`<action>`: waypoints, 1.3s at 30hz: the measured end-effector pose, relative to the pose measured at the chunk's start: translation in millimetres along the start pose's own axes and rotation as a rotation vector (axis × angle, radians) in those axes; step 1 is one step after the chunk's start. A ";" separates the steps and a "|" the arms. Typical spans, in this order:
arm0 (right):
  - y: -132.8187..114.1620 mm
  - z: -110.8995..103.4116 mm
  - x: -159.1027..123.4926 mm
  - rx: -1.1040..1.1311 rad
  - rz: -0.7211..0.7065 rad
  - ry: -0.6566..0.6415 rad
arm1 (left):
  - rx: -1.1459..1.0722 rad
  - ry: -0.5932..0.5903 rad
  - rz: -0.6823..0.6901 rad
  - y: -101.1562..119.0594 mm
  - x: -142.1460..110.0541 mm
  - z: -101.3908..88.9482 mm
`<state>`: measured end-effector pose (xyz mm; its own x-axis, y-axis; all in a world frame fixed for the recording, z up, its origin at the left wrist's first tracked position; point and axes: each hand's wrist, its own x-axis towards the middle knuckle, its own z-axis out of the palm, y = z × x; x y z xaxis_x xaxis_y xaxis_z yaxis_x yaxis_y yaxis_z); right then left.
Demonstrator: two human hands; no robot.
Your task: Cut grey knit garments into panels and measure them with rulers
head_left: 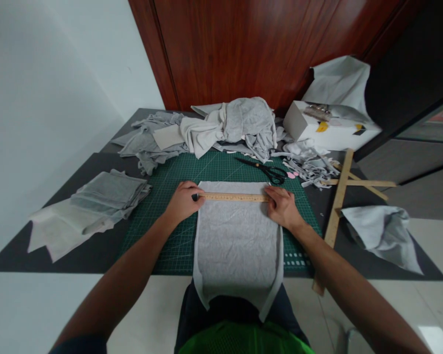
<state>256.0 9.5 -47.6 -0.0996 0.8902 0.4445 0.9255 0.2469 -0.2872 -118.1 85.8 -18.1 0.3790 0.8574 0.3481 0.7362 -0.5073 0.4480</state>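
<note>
Over the green cutting mat, left hand and right hand each hold a wooden ruler end with nearly closed fingers, apparently measuring the gray cloth overhanging the mat's near edge, which calls for steady alignment next.

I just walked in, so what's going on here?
A person's left hand and right hand hold a narrow tan measuring strip by its visible ends, across the far part of a light grey fabric piece. The fabric lies on a green gridded cutting mat, its near end hanging past the edge of the dark grey table. Black scissors lie just beyond the fabric.
</note>
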 end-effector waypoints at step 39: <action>14.6 -0.1 0.3 0.029 0.152 0.068 | -0.008 -0.032 -0.085 -9.4 2.5 -1.3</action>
<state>269.5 13.4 -51.6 0.0668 0.8905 0.4501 0.9170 0.1230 -0.3794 -124.9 92.6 -20.3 0.3334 0.8994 0.2826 0.7620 -0.4336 0.4810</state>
